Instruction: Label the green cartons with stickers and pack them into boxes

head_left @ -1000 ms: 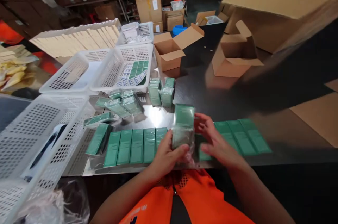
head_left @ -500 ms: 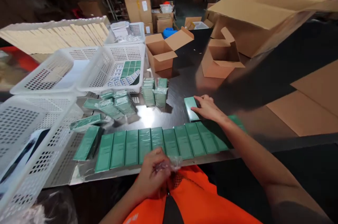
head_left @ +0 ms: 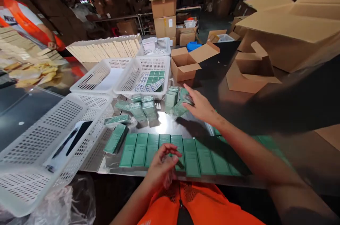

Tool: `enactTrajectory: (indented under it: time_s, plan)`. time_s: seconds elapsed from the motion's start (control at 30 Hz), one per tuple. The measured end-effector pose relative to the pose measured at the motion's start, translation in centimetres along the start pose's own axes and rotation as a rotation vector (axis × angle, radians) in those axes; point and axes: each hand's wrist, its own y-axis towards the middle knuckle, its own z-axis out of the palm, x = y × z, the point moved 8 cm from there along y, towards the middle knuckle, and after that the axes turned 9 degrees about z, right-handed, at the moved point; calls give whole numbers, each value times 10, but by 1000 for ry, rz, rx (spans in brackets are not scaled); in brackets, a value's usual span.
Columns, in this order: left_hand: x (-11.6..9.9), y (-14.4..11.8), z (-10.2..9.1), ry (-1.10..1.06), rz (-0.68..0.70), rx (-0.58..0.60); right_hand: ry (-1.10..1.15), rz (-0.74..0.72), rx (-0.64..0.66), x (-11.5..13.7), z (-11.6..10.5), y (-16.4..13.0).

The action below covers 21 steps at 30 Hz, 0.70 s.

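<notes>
My right hand (head_left: 199, 103) has its thumb and fingers around a plastic-wrapped pack of green boxes (head_left: 180, 106), which is tilted. Beside that pack stands another wrapped pack (head_left: 170, 99). My left hand (head_left: 162, 163) is curled in front of my body, with crumpled clear plastic film (head_left: 169, 178) in its fingers. Just beyond it, a row of flat green boxes (head_left: 191, 157) runs along the table's near edge. A single green box (head_left: 210, 129) lies behind the row, partly hidden by my right forearm. More wrapped green packs (head_left: 138, 110) lie at the left.
White perforated baskets (head_left: 106, 110) stand at the left, one holding green and white printed cards (head_left: 152, 80). Open cartons (head_left: 186, 67) stand behind, with a small one (head_left: 249, 73) and a large one (head_left: 289, 34) at the right. Another person (head_left: 29, 23) is at far left.
My right hand has left the single green box, moved left and taken hold of a wrapped pack, tilting it. My left hand keeps the plastic film. The view has swung left.
</notes>
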Motion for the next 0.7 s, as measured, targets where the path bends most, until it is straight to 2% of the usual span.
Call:
enactTrajectory:
  time_s: [0.07, 0.1, 0.17, 0.27, 0.37, 0.43, 0.5, 0.57, 0.63, 0.7]
  plan:
    - [-8, 12, -5, -86, 48, -87, 229, 40, -88, 3, -10, -30]
    - [-14, 20, -8, -125, 92, -128, 364, 77, -91, 3, -8, -47]
    - [-28, 33, -12, -200, 201, -208, 573, 157, -67, 2, 3, -80]
    - [-53, 42, -20, -201, 426, -312, 732, 252, -128, 0, 19, -120]
    - [-78, 39, -13, 75, 640, -232, 969, 444, -149, -15, 41, -143]
    - [-84, 36, -5, 275, 720, -162, 1098, 574, -139, -24, 55, -155]
    - [-84, 35, -4, 360, 753, -155, 1117, 626, -142, -29, 63, -164]
    - [-79, 35, -5, 337, 740, -166, 1006, 599, -141, -30, 64, -171]
    - [-75, 35, -6, 309, 736, -187, 808, 504, -126, -26, 61, -174]
    - [-77, 30, -7, 347, 805, -224, 610, 370, -91, -19, 58, -172]
